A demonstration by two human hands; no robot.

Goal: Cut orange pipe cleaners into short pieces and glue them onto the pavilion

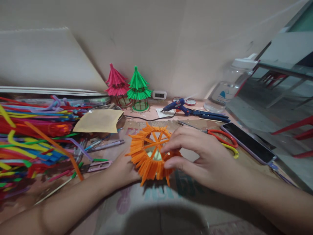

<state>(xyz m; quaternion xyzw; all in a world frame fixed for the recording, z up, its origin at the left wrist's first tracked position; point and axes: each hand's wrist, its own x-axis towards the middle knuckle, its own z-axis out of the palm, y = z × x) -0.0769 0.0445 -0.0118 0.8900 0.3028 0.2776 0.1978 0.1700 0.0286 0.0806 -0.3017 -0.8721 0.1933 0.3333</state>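
Observation:
An orange pipe-cleaner ring (pixel 139 153) with a fringed edge and crossing spokes is in the middle of the head view, above printed cardboard. My right hand (pixel 198 153) reaches in from the right, its thumb and index finger closed on the ring's right inner edge. Behind the ring's left side is my left hand (pixel 127 164), close against the fringe. Its fingers are hidden by the orange strips. Through the spokes something pale green shows, too covered to make out.
A bundle of coloured pipe cleaners (pixel 36 147) fills the left. Pink (pixel 117 83) and green (pixel 139 86) pipe-cleaner towers stand by the wall. A blue glue gun (pixel 176 106), red-handled scissors (pixel 223 137), a phone (pixel 248 143) and a clear bottle (pixel 223 93) are at the back and right.

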